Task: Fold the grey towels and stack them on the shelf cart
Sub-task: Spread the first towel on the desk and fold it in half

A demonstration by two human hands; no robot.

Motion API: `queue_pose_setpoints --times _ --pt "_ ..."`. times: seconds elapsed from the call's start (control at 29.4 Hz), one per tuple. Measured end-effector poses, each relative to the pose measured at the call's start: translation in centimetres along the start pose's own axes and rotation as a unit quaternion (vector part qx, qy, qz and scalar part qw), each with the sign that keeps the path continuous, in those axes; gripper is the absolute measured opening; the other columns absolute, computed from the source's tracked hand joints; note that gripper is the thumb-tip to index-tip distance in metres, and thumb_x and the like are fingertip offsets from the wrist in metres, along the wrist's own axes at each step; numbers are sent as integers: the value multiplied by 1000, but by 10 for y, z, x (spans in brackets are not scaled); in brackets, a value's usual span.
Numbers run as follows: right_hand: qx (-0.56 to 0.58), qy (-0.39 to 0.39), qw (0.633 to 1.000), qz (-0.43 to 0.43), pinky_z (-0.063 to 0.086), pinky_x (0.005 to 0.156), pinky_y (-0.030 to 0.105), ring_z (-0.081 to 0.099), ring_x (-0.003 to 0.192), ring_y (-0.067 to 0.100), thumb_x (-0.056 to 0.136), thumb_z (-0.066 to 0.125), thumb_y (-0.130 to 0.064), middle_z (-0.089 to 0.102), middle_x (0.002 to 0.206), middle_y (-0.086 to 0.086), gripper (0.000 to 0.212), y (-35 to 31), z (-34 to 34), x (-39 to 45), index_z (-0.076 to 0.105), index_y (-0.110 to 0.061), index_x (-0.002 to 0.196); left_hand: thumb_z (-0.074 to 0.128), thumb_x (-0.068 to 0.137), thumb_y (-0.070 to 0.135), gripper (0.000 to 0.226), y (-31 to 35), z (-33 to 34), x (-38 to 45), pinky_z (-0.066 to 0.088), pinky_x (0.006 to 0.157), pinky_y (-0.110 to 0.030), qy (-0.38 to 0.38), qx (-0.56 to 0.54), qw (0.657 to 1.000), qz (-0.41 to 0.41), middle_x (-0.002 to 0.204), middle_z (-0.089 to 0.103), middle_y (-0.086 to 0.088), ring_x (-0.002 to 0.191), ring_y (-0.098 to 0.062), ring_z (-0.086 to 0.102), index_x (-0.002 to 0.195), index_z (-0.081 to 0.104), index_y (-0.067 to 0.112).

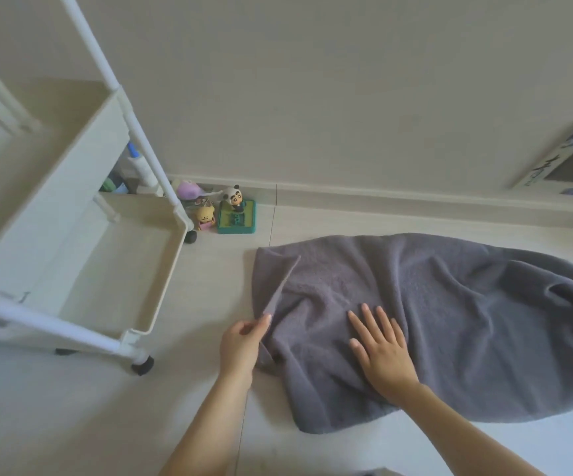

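Observation:
A grey towel [450, 304] lies spread and wrinkled on the pale tiled floor, right of centre. My left hand [242, 345] pinches the towel's left edge and lifts a narrow flap of it off the floor. With its fingers straight and spread, my right hand [383, 352] presses flat on the towel's near left part. The white shelf cart [161, 276] stands on black wheels at the left, and its lower tray holds nothing that I can see.
Small toy figures [235, 214], one a panda on a green base, sit by the baseboard behind the cart. Bottles [140, 170] stand on the floor past the cart's far side. A framed picture [570, 159] leans on the wall at the right.

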State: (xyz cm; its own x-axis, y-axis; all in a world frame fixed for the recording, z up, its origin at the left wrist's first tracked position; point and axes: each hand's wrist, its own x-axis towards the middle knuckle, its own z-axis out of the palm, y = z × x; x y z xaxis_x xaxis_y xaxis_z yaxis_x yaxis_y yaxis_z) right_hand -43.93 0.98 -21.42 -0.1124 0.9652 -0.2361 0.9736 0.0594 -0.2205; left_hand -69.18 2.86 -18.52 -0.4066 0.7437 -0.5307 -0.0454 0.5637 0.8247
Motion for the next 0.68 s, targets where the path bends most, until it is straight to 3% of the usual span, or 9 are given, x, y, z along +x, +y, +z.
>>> queue_pose_setpoints --times 0.1,0.2,0.27,0.34,0.37,0.44,0.51,0.58,0.68 --pt "3 -18 1000 12 -16 114 31 -21 138 7 64 -37 -72 -18 150 -16 84 6 -1 -4 -14 -43 140 78 76 28 28 0 -13 7 44 65 -33 -16 -115 990 -84 62 54 -3 62 -19 50 64 56 15" --pt "-2 -23 999 39 -13 116 34 -23 137 7 59 -39 -73 -19 151 -15 88 9 -3 -10 -19 -42 138 71 84 24 23 8 -36 21 48 75 -40 70 -159 983 -58 72 56 -7 71 -22 54 71 56 13" --pt "6 -13 999 32 -11 116 35 -15 143 12 65 -30 -74 -10 156 -11 91 4 -7 -18 -7 -39 146 65 88 32 32 4 -49 15 49 73 -41 108 -54 993 3 68 56 -7 70 -24 54 67 55 10" --pt "26 21 999 31 -2 117 37 6 146 19 76 -17 -72 14 157 -4 92 -5 -11 -20 24 -30 148 59 88 43 47 -6 -44 4 49 68 -40 91 68 993 25 58 52 -9 63 -29 55 59 48 8" --pt "37 41 998 26 4 116 38 16 144 22 79 -15 -71 25 155 -1 93 -9 -12 -25 36 -27 144 61 86 45 51 -11 -41 -6 51 68 -42 80 89 993 22 55 51 -9 62 -32 57 56 48 7" --pt "41 44 998 18 7 116 38 19 143 22 79 -17 -72 27 154 -1 95 -11 -8 -42 39 -28 142 67 82 44 49 -27 -36 -19 55 72 -45 42 78 996 -7 49 57 -5 65 -33 63 51 55 8" --pt "38 6 999 27 -1 117 34 4 146 16 85 -8 -67 11 158 -6 77 -6 -1 -50 24 -34 147 70 83 32 36 -34 -30 -25 56 79 -46 9 33 999 -34 45 62 2 66 -30 65 54 61 12" --pt "38 -25 998 37 -5 117 33 -4 146 12 98 9 -52 4 158 -9 53 -4 -1 -51 16 -36 148 67 87 19 22 -35 -26 -29 57 76 -41 8 -51 997 -63 50 66 2 61 -24 65 70 64 6" --pt "45 -44 997 37 -4 117 33 -3 146 11 101 15 -42 5 158 -11 47 -3 -9 -47 18 -38 147 54 96 16 15 -26 -26 -41 54 67 -33 9 -237 967 -91 83 64 -13 75 -21 62 90 57 3"
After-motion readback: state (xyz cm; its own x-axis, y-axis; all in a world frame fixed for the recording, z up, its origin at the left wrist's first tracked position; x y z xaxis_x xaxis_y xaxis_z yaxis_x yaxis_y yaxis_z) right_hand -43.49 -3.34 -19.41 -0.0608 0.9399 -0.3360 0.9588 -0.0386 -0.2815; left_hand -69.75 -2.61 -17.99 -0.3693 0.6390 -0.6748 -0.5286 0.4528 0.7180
